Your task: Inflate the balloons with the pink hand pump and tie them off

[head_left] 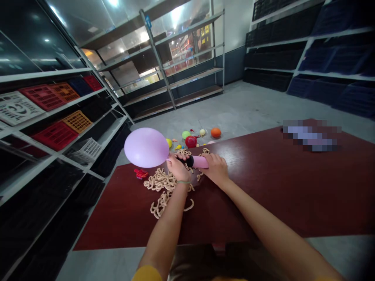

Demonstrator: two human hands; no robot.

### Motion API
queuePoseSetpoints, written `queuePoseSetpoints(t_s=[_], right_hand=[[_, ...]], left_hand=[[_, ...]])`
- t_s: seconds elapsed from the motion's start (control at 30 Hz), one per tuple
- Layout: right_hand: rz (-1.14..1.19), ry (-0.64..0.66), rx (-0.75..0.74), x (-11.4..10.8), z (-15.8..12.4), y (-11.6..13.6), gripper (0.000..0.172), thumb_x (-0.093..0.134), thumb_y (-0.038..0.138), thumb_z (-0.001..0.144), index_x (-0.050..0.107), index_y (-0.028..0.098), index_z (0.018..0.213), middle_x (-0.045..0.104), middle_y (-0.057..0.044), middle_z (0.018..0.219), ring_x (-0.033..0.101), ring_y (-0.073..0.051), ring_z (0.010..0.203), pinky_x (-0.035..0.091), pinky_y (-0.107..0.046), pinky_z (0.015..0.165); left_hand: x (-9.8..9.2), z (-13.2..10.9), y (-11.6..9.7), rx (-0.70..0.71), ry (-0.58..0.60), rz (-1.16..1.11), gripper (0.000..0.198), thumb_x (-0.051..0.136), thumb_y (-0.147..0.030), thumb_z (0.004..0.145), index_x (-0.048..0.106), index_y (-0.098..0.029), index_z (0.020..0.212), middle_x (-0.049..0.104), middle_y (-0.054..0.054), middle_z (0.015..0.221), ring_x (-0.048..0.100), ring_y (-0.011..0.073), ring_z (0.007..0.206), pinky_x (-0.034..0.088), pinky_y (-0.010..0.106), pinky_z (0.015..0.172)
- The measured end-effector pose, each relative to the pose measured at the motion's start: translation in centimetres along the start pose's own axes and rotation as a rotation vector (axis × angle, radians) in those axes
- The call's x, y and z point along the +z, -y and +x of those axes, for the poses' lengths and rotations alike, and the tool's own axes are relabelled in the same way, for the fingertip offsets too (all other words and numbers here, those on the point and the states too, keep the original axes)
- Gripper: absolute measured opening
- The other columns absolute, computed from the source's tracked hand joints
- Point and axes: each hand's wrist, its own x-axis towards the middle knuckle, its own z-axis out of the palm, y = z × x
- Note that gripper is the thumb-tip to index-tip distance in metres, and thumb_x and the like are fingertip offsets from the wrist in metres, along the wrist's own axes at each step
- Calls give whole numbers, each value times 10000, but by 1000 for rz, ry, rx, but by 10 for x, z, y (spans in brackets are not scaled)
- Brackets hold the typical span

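A: Where is the lilac balloon (pixel 146 147)?
B: To the left of both hands, at the table's (pixel 263 175) far left side in this view. It is inflated, its longer axis running roughly left to right, with its neck end toward the fingers.

A: Which hand is nearer to it?
B: The left hand (pixel 179 166). Its thumb and fingers are pressed together around the neck, and some of those fingers also reach over the black end of the balloon pump (pixel 200 162).

A: And the right hand (pixel 216 168)?
B: Well apart from the balloon, with its fingers curled around the pump's pink end.

A: How does the pump lie?
B: Nearly sideways, between the two hands, black end toward the balloon. Its long axis roughly lines up with the neck, and I'd judge that alignment matters most. Whether the neck sits over the nozzle I can't tell; the left hand hides the join.

A: Anything close by?
B: Beige twisted strands (pixel 161 179) under and beside the left forearm, and limp red balloons (pixel 141 173) just below the inflated one in the view.
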Motion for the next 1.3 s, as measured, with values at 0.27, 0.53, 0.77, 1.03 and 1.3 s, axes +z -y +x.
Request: queuePoseSetpoints(t_s=[0.27,0.53,0.77,1.03,1.3], right_hand=[[18,2,-144,8,-3,6,452,657,309,759,594,213,1196,677,-62,1021,575,-240,924,330,-332,818],[109,-35,1,12,0,0,415,681,327,747,603,212,1137,682,-54,995,605,-220,874,367,-296,727],[102,-31,34,4,0,0,392,666,352,777,602,210,1137,684,-65,999,606,-223,886,378,-291,725],[-34,156,-148,-16,1,-19,429,635,377,792,604,228,1193,678,-71,1002,587,-228,889,342,-297,718],[-17,48,-15,-11,1,-34,394,608,365,774,613,222,1141,680,-54,966,589,-213,849,343,-285,701]], left_hand=[[-34,45,-83,-87,-11,27,232,507,-269,881,372,-215,700,378,-65,553,403,86,439,368,244,479],[3,44,-52,40,5,-33,270,537,-292,880,375,-205,683,373,-73,541,404,66,436,352,212,476],[13,6,5,-5,69,5,256,481,-284,898,383,-212,673,392,-67,504,400,84,407,346,232,450],[-28,47,-50,-113,-91,-11,195,503,-223,821,355,-212,694,338,-82,513,354,71,414,314,221,451],[18,24,-18,-46,-75,-97,231,499,-246,861,352,-211,686,322,-81,500,321,64,394,265,233,419]])
